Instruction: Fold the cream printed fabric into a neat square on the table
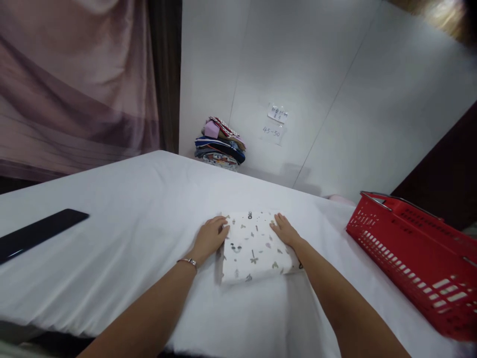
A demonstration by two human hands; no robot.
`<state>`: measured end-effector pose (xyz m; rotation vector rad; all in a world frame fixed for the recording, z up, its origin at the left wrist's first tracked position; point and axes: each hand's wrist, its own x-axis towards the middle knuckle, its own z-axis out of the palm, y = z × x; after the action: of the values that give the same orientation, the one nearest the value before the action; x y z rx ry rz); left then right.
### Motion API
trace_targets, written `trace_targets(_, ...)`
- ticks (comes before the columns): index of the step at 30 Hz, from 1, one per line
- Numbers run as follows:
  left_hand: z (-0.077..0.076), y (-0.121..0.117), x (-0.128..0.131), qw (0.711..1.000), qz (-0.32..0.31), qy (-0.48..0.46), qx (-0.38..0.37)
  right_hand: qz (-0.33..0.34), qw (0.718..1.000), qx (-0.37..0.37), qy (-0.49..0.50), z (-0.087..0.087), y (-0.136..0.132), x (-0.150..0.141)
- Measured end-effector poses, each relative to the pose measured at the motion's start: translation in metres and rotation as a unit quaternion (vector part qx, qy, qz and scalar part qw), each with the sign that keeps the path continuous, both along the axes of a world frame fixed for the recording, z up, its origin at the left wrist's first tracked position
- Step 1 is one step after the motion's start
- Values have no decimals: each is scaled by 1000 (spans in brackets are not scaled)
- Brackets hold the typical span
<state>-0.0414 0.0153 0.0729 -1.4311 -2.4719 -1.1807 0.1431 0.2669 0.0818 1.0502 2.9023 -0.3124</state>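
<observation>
A folded white cloth (257, 243) with small printed leaves, trees and faces lies before me on the white-covered table. At its left edge rests my left hand (211, 237), wearing a bracelet on the wrist, its fingers stretched over the upper left corner and the thumb a little apart. My right hand (285, 230) touches the upper right corner with its fingers laid out on the fabric. The cloth lies flat, in several layers, with its nearest edge towards me. Neither hand lifts it.
A red plastic basket (406, 248) stands at the right. Far back by the wall is a stack of folded clothes (219, 144). A flat black object (40, 231) lies on the left of the white tablecloth (141, 199). Paper notes (275, 124) hang on the wall; a pinkish curtain (74, 84) hangs left.
</observation>
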Motion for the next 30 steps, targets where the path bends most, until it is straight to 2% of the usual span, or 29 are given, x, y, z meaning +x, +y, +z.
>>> trace_targets(6,-2,0,-1,1000,-10,-3,0,9,999,53,-1,8,-13,16)
trace_targets(9,-2,0,-1,1000,-13,0,2,9,999,43,-18,7,-20,25)
trace_targets(13,-2,-2,1,1000,-14,-1,3,8,997,73,-14,13,-43,23)
trace_targets(16,-2,-3,2,1000,-17,-2,0,100,991,86,18,15,-79,19)
trace_targets(19,-2,-3,2,1000,-11,-8,-5,195,980,36,28,11,-111,20)
trace_targets(22,-4,-2,2,1000,-12,-18,-4,196,980,2,25,11,-127,22)
trace_targets(25,-7,-2,2,1000,-14,-21,9,190,981,2,35,17,-139,19)
trace_targets(30,-7,-3,2,999,-16,-32,20,275,959,31,62,13,-170,9)
